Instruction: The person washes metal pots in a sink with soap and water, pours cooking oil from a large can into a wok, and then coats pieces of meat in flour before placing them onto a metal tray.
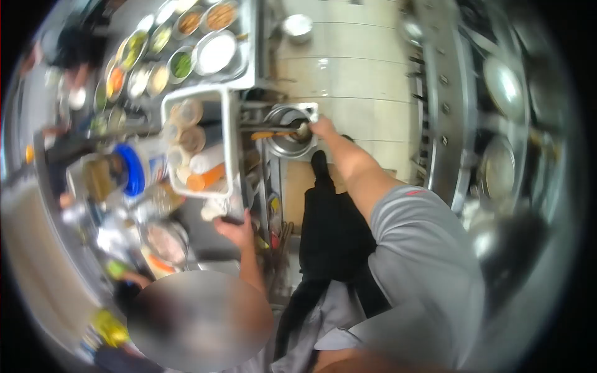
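My right hand (322, 127) reaches forward to the near-right rim of a round metal pot (281, 148), its fingers closed at the edge. In the pot lies a utensil with an orange-brown handle (264, 135) and a rounded metal head (303, 130) close to my fingers. To the left, my left hand (236, 232) is over the cluttered counter, thumb and fingers apart around a dark gap. Just beyond it lies a crumpled whitish thing (215, 208), too blurred to name. A white-rimmed bin (229, 143) with several bottles and tubs stands past that hand.
Bowls of cut food stand on a steel counter (250, 50) at upper left. A stove front with knobs (443, 109) runs along the right, with pans behind. A metal pot (298, 27) sits on the tiled floor (348, 78). Another person (78, 46) is at far left.
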Tool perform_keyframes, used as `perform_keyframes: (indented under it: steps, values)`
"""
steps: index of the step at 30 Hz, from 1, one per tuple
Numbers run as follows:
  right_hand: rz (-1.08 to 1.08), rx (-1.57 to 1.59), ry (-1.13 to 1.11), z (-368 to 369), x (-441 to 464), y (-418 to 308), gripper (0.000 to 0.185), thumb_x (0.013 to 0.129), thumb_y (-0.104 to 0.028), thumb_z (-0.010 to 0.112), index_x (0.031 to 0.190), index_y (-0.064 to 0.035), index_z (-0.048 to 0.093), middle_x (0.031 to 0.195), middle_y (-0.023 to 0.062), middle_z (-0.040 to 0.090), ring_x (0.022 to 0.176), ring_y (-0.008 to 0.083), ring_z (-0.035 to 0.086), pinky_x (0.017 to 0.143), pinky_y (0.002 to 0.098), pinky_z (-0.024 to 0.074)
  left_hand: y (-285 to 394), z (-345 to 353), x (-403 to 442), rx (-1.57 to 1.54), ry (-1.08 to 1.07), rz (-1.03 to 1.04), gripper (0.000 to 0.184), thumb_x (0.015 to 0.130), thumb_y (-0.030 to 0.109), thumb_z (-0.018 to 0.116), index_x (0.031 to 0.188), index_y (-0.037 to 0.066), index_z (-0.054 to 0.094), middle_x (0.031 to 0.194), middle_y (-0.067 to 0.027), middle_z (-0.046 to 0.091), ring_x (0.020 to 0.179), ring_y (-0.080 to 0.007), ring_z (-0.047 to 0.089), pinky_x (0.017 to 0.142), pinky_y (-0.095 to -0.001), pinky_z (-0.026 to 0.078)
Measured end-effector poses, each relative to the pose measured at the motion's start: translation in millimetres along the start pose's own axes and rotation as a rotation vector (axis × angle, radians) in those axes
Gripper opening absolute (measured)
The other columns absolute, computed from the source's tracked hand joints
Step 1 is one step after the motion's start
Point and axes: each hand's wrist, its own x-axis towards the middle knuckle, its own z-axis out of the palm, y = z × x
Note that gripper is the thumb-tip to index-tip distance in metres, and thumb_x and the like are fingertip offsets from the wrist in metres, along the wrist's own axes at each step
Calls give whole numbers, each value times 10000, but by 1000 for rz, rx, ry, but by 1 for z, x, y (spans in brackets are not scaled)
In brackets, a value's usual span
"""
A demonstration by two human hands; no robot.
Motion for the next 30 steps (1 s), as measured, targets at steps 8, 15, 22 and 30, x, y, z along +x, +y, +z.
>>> perform_keyframes:
  steps: [8, 15, 22, 30]
  values:
    - [-103, -224, -143, -44, -64, 64, 327, 824, -284, 575, 956, -48, 759, 1104, 217, 697, 1026, 381, 668, 902, 466, 518, 13, -23, -14, -210, 14, -110, 623, 848, 330, 789, 1218, -71, 487, 1169, -218, 510, 1120, -364, 473, 1015, -472, 362]
    - [78, -80, -20, -72, -177, 175, 401, 826, -311, 531, 923, 17, 740, 1002, 274, 692, 972, 422, 667, 877, 490, 524, 111, -4, -3, -733, -834, 169, 270, 984, 280, 638, 1015, 18, 582, 928, -49, 558, 775, -135, 529, 679, -273, 454]
    - [911, 972, 525, -76, -391, 339, 264, 812, -298, 648, 814, -43, 718, 819, 149, 701, 730, 266, 671, 623, 409, 533, 188, 105, 42, -475, -1504, 444, 194, 982, 231, 641, 996, 38, 629, 822, 0, 602, 699, -94, 539, 637, -252, 457]
    - [1260, 778, 830, 11, -563, 549, 158, 764, -169, 700, 874, -71, 755, 983, 168, 737, 933, 318, 717, 811, 429, 560, 252, 198, 46, 77, -1485, 1382, 298, 962, 279, 625, 1064, 3, 675, 904, -135, 725, 821, -240, 699, 725, -391, 515]
